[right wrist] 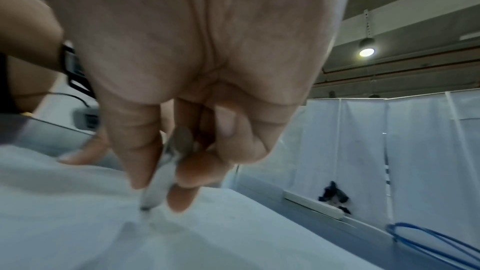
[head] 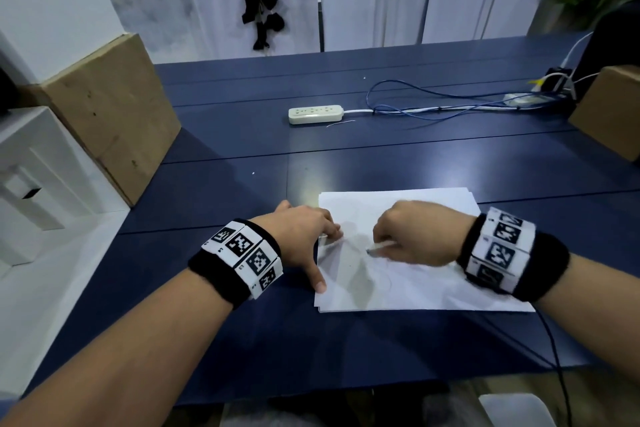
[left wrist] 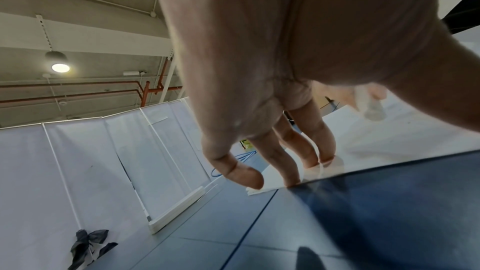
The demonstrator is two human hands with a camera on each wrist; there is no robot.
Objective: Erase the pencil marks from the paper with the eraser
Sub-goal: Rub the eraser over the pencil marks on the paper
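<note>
1. My right hand (head: 414, 236) pinches a slim white stick eraser (right wrist: 155, 189) between thumb and fingers, pen-fashion, so its dark tip bears down on one small spot. In the right wrist view the tip meets the paper (head: 408, 291) just below my fingertips (right wrist: 182, 196).

2. The eraser's tip lies ahead of the grip and towards my left hand (head: 299, 239), about midway across the sheet and nearer its left edge than its right.

3. The pencil marks (head: 384, 282) are faint; I make out thin lines just towards me from the tip, but cannot tell how much remains.

4. My left hand lies spread, fingers straight, pressing the sheet's left edge. I judge this keeps the paper from sliding or crumpling under the rubbing. The thumb reaches towards the near-left corner.

5. The paper lies on the blue table (head: 242, 340) near its front edge, right of centre. A power strip (head: 315, 114) sits well beyond, towards the far edge.
</note>
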